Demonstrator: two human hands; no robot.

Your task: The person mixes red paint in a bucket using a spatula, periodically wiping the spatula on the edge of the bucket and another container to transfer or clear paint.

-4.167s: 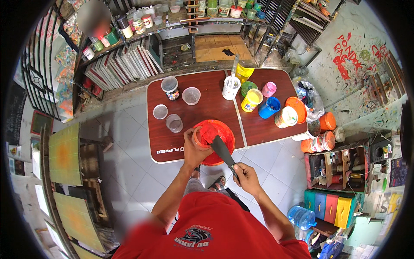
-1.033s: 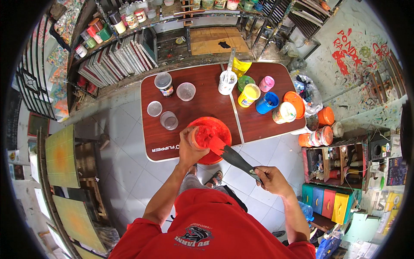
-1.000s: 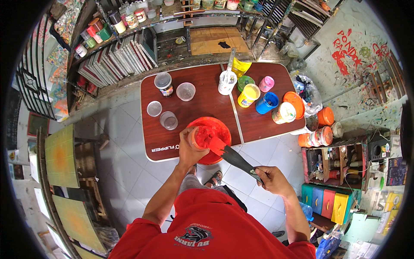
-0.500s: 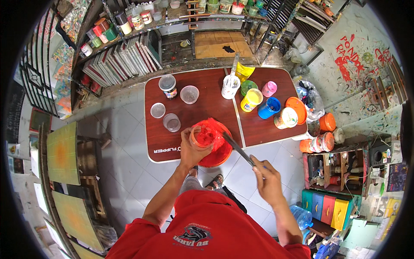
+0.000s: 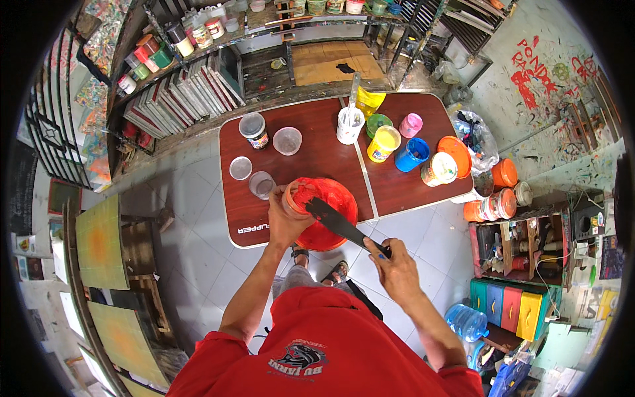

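Note:
My left hand [image 5: 284, 223] is wrapped round a clear plastic cup [image 5: 290, 202] smeared with thick red paint, tilted at the left side of an orange tub [image 5: 354, 210]. More red paint [image 5: 335, 193] coats the inside of the tub, which stands by the table's near edge. Gripped by its handle in my right hand [image 5: 395, 266] is a dark, flat spatula [image 5: 344, 227]. The paint-covered end of its blade rests at the cup's mouth; the exact contact there is hard to see.
Empty clear cups [image 5: 262, 184] and a dark-lidded jar [image 5: 253, 128] stand on the left of the brown folding table [image 5: 311, 119]. A white pot with a tool [image 5: 350, 126], a yellow jar [image 5: 383, 143], a blue jar [image 5: 412, 155] and an orange lid [image 5: 455, 155] are to the right.
The spatula blade has swung left from over the tub to the cup's mouth. My left hand has shifted the cup slightly left, and my right hand has moved a little left.

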